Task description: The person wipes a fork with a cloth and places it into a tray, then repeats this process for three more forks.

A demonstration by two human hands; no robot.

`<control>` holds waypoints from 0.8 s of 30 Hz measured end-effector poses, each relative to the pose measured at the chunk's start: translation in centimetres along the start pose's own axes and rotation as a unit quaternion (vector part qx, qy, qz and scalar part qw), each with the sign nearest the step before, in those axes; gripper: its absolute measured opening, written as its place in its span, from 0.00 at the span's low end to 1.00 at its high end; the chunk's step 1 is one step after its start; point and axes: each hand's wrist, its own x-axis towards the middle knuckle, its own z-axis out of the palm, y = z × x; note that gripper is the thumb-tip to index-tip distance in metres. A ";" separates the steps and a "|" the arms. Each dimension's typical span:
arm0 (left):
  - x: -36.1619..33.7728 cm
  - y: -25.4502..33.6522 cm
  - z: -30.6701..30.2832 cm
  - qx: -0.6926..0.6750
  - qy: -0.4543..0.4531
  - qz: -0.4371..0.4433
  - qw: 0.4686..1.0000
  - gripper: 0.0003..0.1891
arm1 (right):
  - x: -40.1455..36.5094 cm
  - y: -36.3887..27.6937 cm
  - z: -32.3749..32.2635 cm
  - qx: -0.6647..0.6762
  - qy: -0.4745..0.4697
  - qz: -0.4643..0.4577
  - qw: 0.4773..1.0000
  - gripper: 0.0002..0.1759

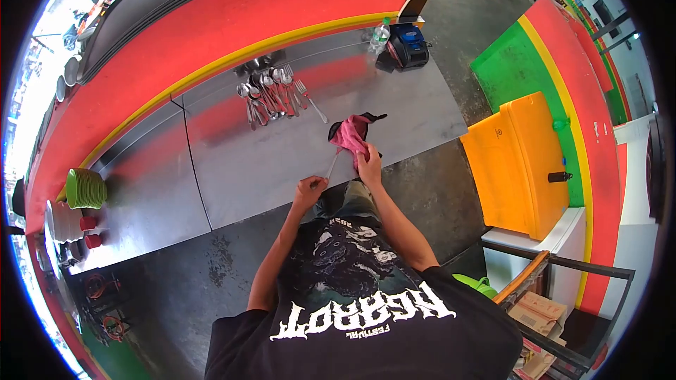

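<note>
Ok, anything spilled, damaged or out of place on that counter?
One small oddity: a single fork lies apart from the cutlery pile, on the side toward the pink cloth, while the rest lies bunched together. I see no spill on the metal counter; fine damage to individual pieces would be too small to tell.

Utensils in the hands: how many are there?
1: a slim utensil, running from the left hand to the pink cloth in the right hand. Cloth folds may hide more.
</note>
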 end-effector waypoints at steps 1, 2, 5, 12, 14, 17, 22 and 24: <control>0.0 0.3 -0.1 0.008 0.005 0.006 1.000 0.17 | 0.0 -0.1 0.1 0.001 0.002 -0.004 1.000 0.18; 0.0 0.6 -0.3 0.008 0.010 -0.003 1.000 0.17 | 0.0 -0.1 0.0 0.000 -0.003 0.000 1.000 0.18; 0.1 1.0 -0.5 0.016 0.025 -0.018 0.999 0.18 | 0.2 -0.1 0.0 0.000 -0.011 0.006 1.000 0.18; 0.7 -0.7 0.1 -0.038 0.049 -0.025 0.998 0.14 | 0.2 0.0 0.0 -0.008 -0.010 0.007 1.000 0.19; 0.8 -0.8 0.3 -0.069 0.052 -0.021 0.996 0.13 | 0.3 0.5 0.2 -0.004 -0.010 0.008 1.000 0.19; 0.9 -0.6 0.4 -0.089 0.049 -0.017 0.995 0.13 | 0.3 0.0 0.1 -0.001 -0.008 0.012 1.000 0.18; 1.0 -1.2 0.4 -0.100 0.041 -0.004 0.994 0.11 | 0.2 -0.3 -0.1 -0.017 -0.009 0.005 1.000 0.18; 0.6 -0.7 0.4 -0.055 0.052 0.002 0.997 0.11 | 0.3 -0.6 -0.1 -0.014 -0.010 0.015 1.000 0.18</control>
